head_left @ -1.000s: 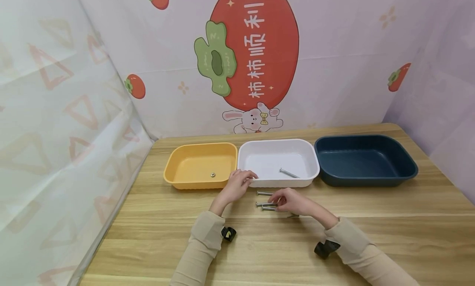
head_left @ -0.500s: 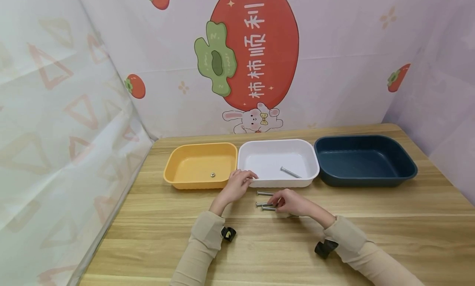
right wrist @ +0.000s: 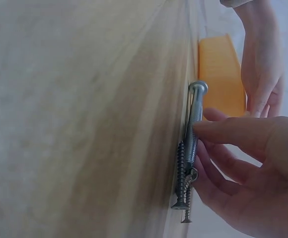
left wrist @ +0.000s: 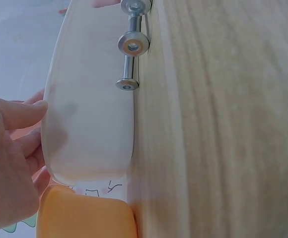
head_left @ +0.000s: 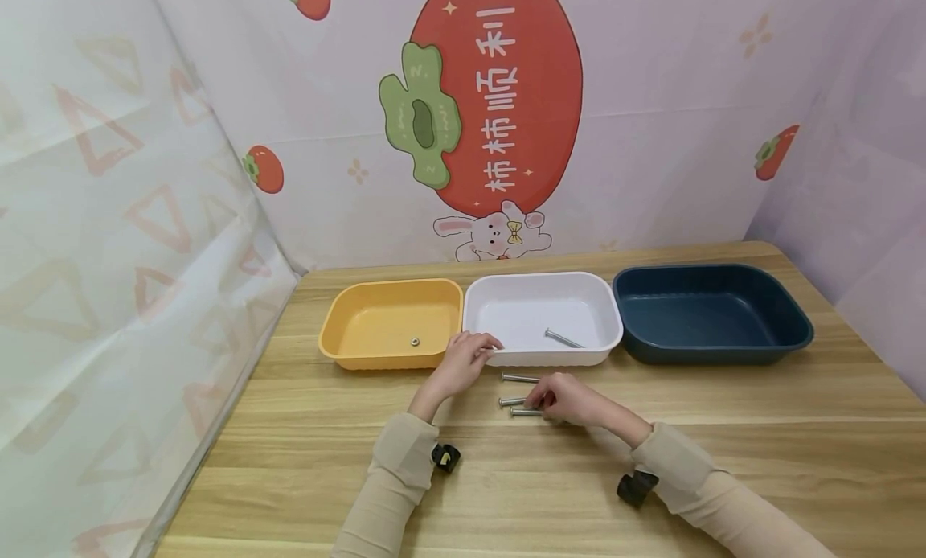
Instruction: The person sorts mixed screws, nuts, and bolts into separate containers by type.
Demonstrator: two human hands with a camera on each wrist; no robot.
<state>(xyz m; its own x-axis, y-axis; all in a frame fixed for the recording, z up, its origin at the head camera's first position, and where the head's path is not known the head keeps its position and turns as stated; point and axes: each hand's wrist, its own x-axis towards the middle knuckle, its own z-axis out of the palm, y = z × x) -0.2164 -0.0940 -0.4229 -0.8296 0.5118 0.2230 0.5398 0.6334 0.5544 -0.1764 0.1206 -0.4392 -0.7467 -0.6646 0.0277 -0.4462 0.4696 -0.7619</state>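
My left hand (head_left: 461, 365) pinches the near left rim of the white tray (head_left: 538, 357), thumb outside and fingers over the edge. Low at the table in front of that tray, my right hand (head_left: 573, 399) has thumb and fingers around a silver bolt (right wrist: 195, 106). Beneath those fingers lie dark threaded screws (right wrist: 180, 171), partly hidden by the bolt and by each other. More bolts show on the wood in the head view: one bolt (head_left: 518, 378) nearer the tray and another bolt (head_left: 525, 412) nearer me, heads to the left.
Inside the white tray rests one bolt (head_left: 563, 338). The yellow tray (head_left: 391, 363) on the left contains a small nut (head_left: 415, 342). A dark blue tray (head_left: 716, 354) adjoins on the right. All three stand in a row on the wooden table (head_left: 506, 502), before a printed cloth backdrop.
My right hand has shifted slightly toward me, and the bolts at its fingers have moved a little the same way and spread apart. The left hand stays at the rim.
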